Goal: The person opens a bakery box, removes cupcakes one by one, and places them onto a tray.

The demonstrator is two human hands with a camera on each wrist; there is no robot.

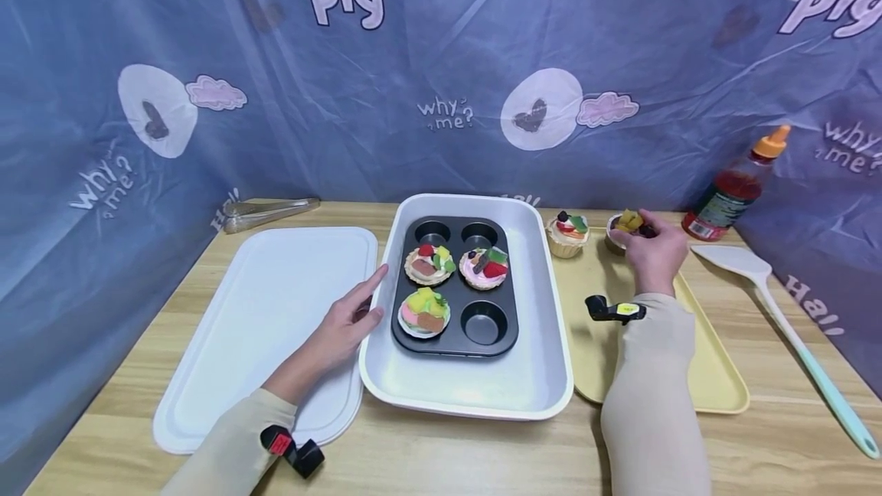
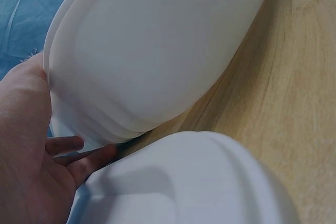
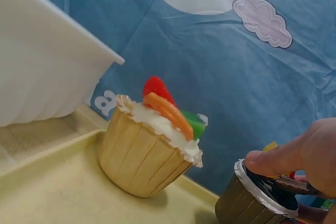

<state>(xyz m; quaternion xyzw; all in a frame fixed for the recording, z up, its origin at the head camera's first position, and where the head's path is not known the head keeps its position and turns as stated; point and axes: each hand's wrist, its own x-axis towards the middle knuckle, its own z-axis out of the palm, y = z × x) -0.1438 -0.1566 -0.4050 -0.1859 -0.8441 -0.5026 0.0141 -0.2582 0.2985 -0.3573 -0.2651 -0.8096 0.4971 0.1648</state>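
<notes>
At the far end of the yellow tray (image 1: 710, 381), my right hand (image 1: 658, 252) grips a dark-cased cupcake (image 1: 615, 242) with yellow pieces on top. The right wrist view shows the thumb over the rim of that brown cupcake (image 3: 247, 203); some fingers are hidden. To its left stands a cupcake in a light case (image 1: 566, 239), topped with red, orange and green pieces. My left hand (image 1: 338, 331) lies against the left side of the white bin (image 1: 537, 373), fingers loosely extended. Inside the bin, a black muffin pan (image 1: 455, 339) holds three decorated cakes and several bare cups.
A white tray (image 1: 269, 312) lies left of the bin, with metal tongs (image 1: 269, 213) behind it. At right are a red sauce bottle (image 1: 733, 190) with an orange cap and a white spatula (image 1: 785, 305) with a turquoise handle. A blue printed cloth (image 1: 427, 37) hangs behind.
</notes>
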